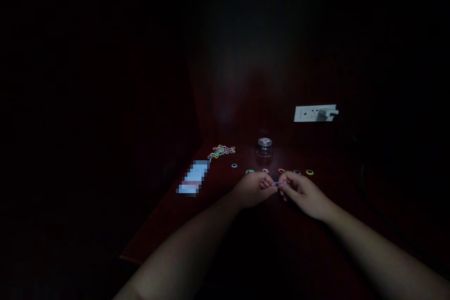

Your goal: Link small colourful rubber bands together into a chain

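Observation:
Between my two hands a small purple hair tie (277, 183) is held just above the dark red table. My left hand (253, 189) pinches one side of it with thumb and forefinger. Opposite, my right hand (305, 194) grips the other side, fingers curled. Just beyond the hands lies a row of single hair ties: a blue one (234, 166), a green one (250, 171) partly behind my left hand, a pink one (266, 170), an orange one (281, 171), a purple one (297, 172) and a yellow one (309, 172).
A pile of mixed pastel hair ties (221, 150) lies at the table's back left. A clear lidded jar (264, 148) stands behind the row. On the left rests a bright, pixelated rectangle (194, 178). A wall socket (315, 113) with a plug is at the right; the surroundings are dark.

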